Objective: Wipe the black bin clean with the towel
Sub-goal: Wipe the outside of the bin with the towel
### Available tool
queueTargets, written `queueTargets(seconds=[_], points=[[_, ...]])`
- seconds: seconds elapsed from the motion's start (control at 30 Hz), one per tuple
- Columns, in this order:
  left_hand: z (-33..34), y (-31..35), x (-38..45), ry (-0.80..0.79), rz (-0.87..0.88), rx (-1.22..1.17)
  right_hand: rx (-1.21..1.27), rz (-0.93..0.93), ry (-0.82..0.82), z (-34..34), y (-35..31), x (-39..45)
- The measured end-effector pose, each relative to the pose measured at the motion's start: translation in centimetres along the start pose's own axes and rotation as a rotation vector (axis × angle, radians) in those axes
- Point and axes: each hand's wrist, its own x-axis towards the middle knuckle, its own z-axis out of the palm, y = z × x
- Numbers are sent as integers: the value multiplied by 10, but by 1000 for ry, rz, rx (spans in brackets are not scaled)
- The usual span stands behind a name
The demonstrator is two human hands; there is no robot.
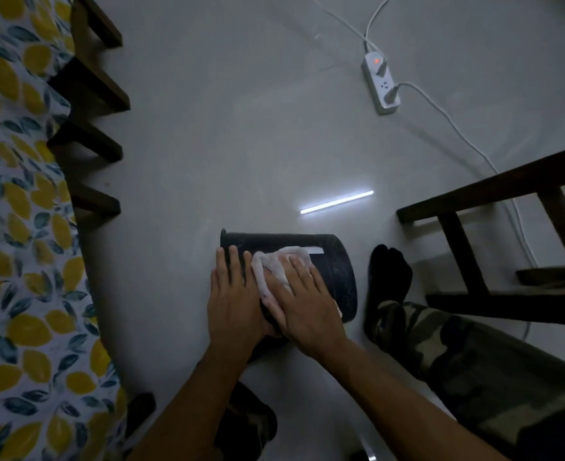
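Observation:
The black bin [334, 264] lies on its side on the grey floor, its rim to the left and its round base to the right. A white towel [274, 264] is spread over the bin's upper side. My right hand [302, 302] lies flat on the towel, pressing it against the bin. My left hand [233, 294] rests on the bin close to its rim, fingers over the wall, steadying it. The near part of the bin is hidden under both hands.
A lemon-print cloth [15, 227] covers furniture on the left, with dark wooden legs [91, 94] beside it. A dark wooden frame [507, 234] stands at the right. A white power strip [379, 83] with cables lies at the back. My camouflage-trousered leg [457, 354] and black sock [389, 277] sit right of the bin.

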Motion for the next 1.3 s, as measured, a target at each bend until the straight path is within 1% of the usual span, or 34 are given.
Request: queueTargets(seconds=[0.13,0.23,0.3,0.37,0.43,0.47,0.53,0.63,0.67,0.77,0.8,0.83,0.9,0.97,1.03,1.07,1.1,1.17,1.23,1.3], points=[[1,-2,6,-65,-26,19,14,51,13,2,-1,22],[-3,0,9,-124,-42,47,-6,83,61,-1,4,43],[-4,2,5,-132,-64,54,-4,143,110,-5,13,60],[-4,6,-1,-131,-86,33,-21,240,122,-10,36,78],[-3,8,-6,-119,-107,5,-39,340,87,-17,66,84],[-3,9,-6,-120,-114,-7,-17,366,74,-20,79,80],[-5,10,-4,-121,-116,-15,42,376,98,-20,94,56],[-4,12,-2,-104,-119,-20,18,331,171,-11,74,1],[-1,13,-4,-102,-120,-17,-8,273,163,-6,58,-14],[10,15,-17,-54,-110,18,11,-32,50,6,14,-22],[12,15,-20,-27,-106,11,43,-81,20,6,5,-11],[13,15,-23,-19,-99,15,78,-88,14,4,0,5],[15,16,-26,-41,-91,43,117,2,20,1,4,45],[12,18,-29,-53,-106,39,92,132,24,-6,24,84],[10,20,-29,-77,-115,31,78,270,-66,-12,52,100],[9,21,-27,-102,-107,34,70,328,-94,-14,66,98],[8,22,-26,-124,-87,45,56,360,-72,-15,76,89],[10,24,-24,-134,-52,76,46,355,48,-17,83,60],[14,25,-26,-124,-23,97,58,344,121,-15,70,24],[22,25,-30,-113,-18,104,52,309,81,-6,35,-9]])
